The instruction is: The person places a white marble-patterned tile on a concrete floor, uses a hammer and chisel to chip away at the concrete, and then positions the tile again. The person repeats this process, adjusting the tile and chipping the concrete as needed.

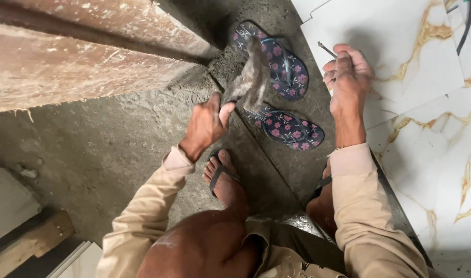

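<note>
My left hand (207, 122) grips the lower end of a grey, mortar-caked tool (252, 77), perhaps a trowel, held up over the cement floor. My right hand (347, 77) is closed on a thin metal nail or rod (326, 49) that sticks out to the upper left, at the edge of a white marble-look tile (400, 41). Both arms wear beige sleeves. I squat; my left foot (226, 180) in a black sandal rests on the floor below the left hand.
Two dark flip-flops with pink flowers (282, 62) (289, 129) lie between the hands. A worn reddish slab (65, 56) spans the upper left. White gold-veined tiles (441, 154) cover the right. Wood and tile pieces (34, 242) sit at the lower left.
</note>
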